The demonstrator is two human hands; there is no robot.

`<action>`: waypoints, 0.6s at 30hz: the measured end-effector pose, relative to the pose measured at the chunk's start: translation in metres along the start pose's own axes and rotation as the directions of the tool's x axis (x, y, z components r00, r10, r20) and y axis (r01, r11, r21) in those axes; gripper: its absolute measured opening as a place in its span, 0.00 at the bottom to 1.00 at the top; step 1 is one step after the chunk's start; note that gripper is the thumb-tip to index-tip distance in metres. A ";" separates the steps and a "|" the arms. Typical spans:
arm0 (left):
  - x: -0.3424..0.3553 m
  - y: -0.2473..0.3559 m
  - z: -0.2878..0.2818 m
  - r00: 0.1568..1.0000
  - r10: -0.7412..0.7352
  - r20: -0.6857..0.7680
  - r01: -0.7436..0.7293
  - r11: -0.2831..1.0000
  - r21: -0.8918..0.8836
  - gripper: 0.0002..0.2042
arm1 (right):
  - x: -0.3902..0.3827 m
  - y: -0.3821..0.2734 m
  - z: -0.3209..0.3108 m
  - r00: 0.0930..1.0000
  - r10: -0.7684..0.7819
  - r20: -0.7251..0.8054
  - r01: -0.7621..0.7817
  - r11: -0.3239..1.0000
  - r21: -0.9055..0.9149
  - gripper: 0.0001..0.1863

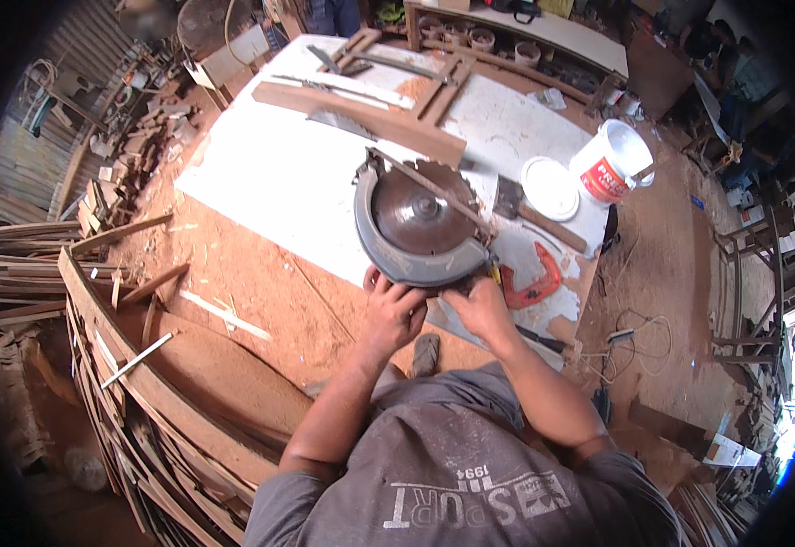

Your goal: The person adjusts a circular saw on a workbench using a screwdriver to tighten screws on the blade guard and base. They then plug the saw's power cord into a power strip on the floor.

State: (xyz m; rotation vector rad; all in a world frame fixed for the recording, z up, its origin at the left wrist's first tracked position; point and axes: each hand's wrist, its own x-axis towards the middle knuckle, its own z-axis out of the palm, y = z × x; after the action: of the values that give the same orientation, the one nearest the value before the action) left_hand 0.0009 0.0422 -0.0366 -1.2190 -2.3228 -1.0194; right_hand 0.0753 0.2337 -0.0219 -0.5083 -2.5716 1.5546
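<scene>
A circular saw (pixel 388 251) with a grey curved guard sits at the near edge of the white-topped table (pixel 261 155). Its round, toothed blade (pixel 425 208) faces up, and a bar crosses it. My left hand (pixel 395 313) is closed at the guard's near rim, its fingertips partly hidden beneath. Close beside it, my right hand (pixel 480 308) grips the saw's near right side, its fingers mostly out of sight under the tool. To the right lie a red curved tool (pixel 536 281) and a wooden-handled tool with a dark, blocky head (pixel 511 196).
A white bucket (pixel 618 150) and its round lid (pixel 551 190) stand at the table's right. Farther back lie a long wooden beam (pixel 361 120) and a wooden frame (pixel 443 89). Stacked timber strips (pixel 133 383) fill the left floor; a pale cable (pixel 644 342) loops at right.
</scene>
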 end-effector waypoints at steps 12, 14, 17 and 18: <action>0.002 0.004 -0.008 0.999 0.027 -0.017 -0.027 1.000 -0.008 0.14 | -0.010 0.009 0.009 0.975 0.217 0.039 -0.220 0.968 0.117 0.17; 0.002 -0.001 -0.004 0.999 0.042 -0.006 -0.042 0.999 -0.014 0.14 | -0.018 0.006 0.003 0.948 0.309 0.080 -0.319 0.931 0.180 0.18; 0.003 -0.006 -0.001 0.997 0.077 -0.033 -0.075 0.996 0.044 0.14 | -0.031 0.002 -0.026 0.932 0.360 0.042 -0.357 0.890 0.283 0.21; 0.002 -0.011 0.003 0.996 0.082 -0.018 -0.081 0.996 0.034 0.14 | -0.037 0.011 -0.045 0.917 0.399 0.010 -0.387 0.883 0.266 0.21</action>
State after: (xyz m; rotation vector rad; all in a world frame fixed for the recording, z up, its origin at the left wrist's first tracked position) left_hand -0.0088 0.0407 -0.0423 -1.2745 -2.2470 -0.9572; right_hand 0.1243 0.2640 -0.0068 -1.0723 -2.2711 1.9419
